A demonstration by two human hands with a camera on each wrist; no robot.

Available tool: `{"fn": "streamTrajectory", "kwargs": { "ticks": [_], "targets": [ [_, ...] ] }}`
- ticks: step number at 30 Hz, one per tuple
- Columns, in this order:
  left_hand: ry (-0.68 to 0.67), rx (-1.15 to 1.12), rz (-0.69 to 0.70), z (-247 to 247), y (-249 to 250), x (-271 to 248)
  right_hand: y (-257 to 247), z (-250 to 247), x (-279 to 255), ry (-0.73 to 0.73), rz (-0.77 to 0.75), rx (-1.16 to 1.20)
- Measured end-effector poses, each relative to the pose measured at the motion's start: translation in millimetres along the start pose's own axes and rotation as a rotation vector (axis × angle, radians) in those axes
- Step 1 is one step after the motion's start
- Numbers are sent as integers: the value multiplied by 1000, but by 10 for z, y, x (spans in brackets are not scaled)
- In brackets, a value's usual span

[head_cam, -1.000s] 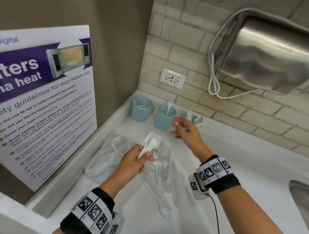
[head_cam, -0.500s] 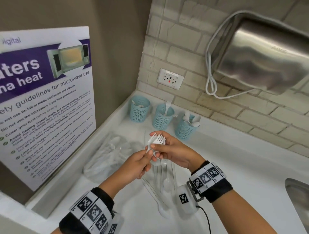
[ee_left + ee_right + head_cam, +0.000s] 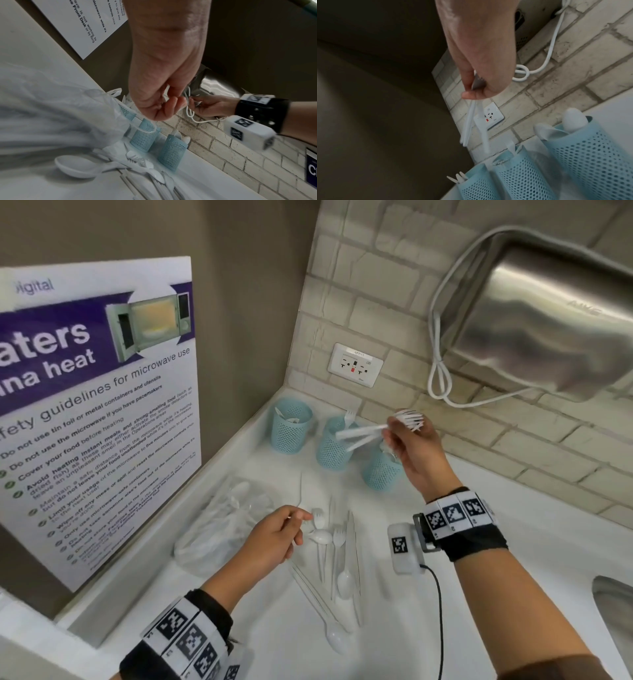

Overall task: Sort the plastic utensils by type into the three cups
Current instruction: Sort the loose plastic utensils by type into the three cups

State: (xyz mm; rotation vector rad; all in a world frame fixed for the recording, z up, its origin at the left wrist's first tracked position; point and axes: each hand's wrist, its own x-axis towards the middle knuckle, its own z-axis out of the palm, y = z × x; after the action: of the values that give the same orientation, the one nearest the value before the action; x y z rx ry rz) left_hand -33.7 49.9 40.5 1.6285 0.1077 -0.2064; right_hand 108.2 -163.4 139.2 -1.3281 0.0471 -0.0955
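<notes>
My right hand (image 3: 416,453) pinches a bundle of white forks (image 3: 373,429) above the middle cup (image 3: 330,450); my left hand (image 3: 274,537) hangs loosely curled, seemingly empty.

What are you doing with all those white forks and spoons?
Sorting them into three blue cups by the wall. The right hand holds a bunch of forks above the middle cup, which already has a fork in it. The left hand reaches into the pile of utensils left on the counter.
</notes>
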Motion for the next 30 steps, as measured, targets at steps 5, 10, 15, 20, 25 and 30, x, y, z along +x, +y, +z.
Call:
{"fn": "streamTrajectory", "kwargs": {
  "ticks": [5,10,15,20,25,30],
  "targets": [
    [12,14,10,-36,-24,7,93,182,341,140,-54,119],
    [23,27,6,-79,-45,-11,345,316,599,186,-36,173],
    [30,21,-7,-107,-54,-13,659,243,771,196,14,5],
    [34,17,-18,-103,-70,0,748,98,878,140,67,-152],
    [19,24,-25,-70,-68,-3,766,67,950,85,151,-488],
    [20,35,-18,-81,-60,-14,703,106,949,21,133,-548]
  ]
}}
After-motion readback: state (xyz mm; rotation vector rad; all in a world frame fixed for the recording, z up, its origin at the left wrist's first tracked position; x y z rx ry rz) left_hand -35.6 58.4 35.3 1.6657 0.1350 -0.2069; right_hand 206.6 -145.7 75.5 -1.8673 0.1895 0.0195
